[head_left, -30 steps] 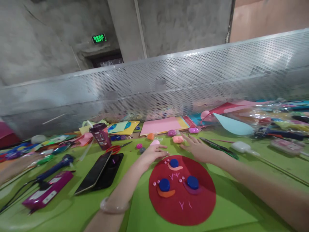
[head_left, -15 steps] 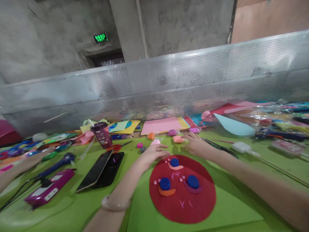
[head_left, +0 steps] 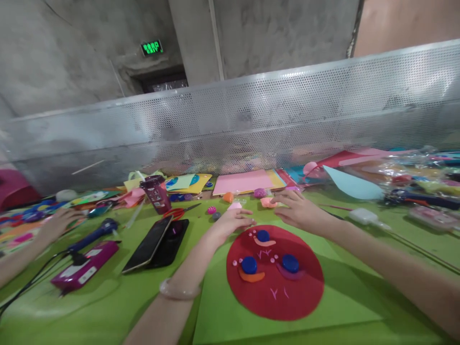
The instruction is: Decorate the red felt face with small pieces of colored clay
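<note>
A red paper circle (head_left: 283,302) lies on a green sheet (head_left: 215,306). It carries blue round caps (head_left: 290,263), curved orange, peach and purple clay strips, small pink balls and thin pink marks. My left hand (head_left: 232,225) is at the circle's upper left edge, fingers extended and apart, with nothing visible in them. A bracelet (head_left: 178,290) circles that wrist. My right hand (head_left: 302,212) hovers beyond the circle's upper right edge, its fingers spread. Its fingertips are close to a peach clay lump (head_left: 267,202); whether they touch it I cannot tell.
On the left are a phone (head_left: 149,243), a purple power strip (head_left: 86,266), red-handled scissors (head_left: 176,213) and a lidded cup (head_left: 156,194). Another person's hand (head_left: 61,221) reaches in there. A glue gun (head_left: 420,198) lies right; a perforated metal panel (head_left: 230,124) stands behind.
The view has shifted slightly. My right hand has moved a little farther forward, now covering more of the purple lump behind it. At left, the other person's hand has come into view.
</note>
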{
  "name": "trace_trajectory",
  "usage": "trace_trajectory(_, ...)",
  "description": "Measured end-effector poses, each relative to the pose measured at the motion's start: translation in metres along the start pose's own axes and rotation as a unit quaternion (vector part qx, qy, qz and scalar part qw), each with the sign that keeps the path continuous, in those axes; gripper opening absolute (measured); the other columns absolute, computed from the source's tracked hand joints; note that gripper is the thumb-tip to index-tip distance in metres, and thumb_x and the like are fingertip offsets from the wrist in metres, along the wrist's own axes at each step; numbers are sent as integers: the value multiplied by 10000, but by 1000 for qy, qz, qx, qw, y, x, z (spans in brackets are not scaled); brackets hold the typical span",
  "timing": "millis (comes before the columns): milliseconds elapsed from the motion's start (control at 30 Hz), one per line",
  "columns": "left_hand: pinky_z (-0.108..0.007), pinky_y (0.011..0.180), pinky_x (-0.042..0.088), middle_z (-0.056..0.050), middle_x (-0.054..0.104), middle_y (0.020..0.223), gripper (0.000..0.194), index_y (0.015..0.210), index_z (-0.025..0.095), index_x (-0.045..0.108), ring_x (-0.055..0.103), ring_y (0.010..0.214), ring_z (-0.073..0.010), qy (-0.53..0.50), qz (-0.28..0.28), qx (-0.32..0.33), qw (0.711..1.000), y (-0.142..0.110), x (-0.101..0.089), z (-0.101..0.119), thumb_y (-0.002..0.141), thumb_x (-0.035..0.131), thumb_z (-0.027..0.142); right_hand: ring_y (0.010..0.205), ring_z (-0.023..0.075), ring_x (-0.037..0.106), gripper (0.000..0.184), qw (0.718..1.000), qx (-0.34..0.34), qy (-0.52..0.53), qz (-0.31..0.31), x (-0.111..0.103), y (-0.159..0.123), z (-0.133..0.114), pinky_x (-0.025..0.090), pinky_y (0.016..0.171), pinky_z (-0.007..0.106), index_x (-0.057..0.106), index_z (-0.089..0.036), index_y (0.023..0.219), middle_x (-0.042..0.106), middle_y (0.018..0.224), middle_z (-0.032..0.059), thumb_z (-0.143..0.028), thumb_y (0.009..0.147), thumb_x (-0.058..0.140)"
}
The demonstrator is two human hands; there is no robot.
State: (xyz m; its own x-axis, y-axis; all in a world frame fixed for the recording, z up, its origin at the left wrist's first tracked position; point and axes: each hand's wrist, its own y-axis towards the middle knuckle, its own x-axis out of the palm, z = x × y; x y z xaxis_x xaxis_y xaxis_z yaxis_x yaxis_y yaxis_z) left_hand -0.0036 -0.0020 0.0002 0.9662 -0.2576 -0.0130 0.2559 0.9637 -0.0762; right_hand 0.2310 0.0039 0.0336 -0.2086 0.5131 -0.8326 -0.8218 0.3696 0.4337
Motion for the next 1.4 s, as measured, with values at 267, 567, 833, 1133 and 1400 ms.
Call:
trace_trajectory(267,-296,779,478,-79,712,772,321,921,116,623,662,736,-163,-13,-16,10,1000,3,-3,-3,635,761,162,639,151,471,311,974,-217,61,9,-42,-39,-68,420,583,281,633,-180,921,576,677,28,-141,926,325)
trace_trajectory(567,-295,785,490,-77,713,772,268,921,113,614,666,724,-152,-9,-16,10,1000,2,-3,-1,676,721,130,613,147,447,280,967,-241,76,23,-36,-40,-71,394,552,289,617,-104,918,546,653,35,-110,915,338)
trace_trajectory(833,-315,798,484,-83,711,785,328,926,112,615,666,754,-173,-4,-19,11,1000,1,-3,-1,641,761,182,610,147,442,251,967,-243,75,12,-39,-40,-71,380,545,289,614,-107,925,541,650,32,-108,906,363)
trace_trajectory(1133,-296,787,492,-77,714,783,272,931,112,606,667,730,-155,-1,-23,9,1000,-1,-3,0,683,714,134,624,153,435,229,968,-240,75,-6,-37,-39,-74,370,556,294,602,-97,942,543,675,37,-111,899,377)
trace_trajectory(1400,-301,782,491,-80,714,787,295,924,115,614,665,737,-164,6,-22,10,1000,0,-2,1,658,737,153,623,153,418,238,971,-226,82,-10,-37,-42,-73,372,573,294,601,-96,937,534,680,38,-109,906,365)
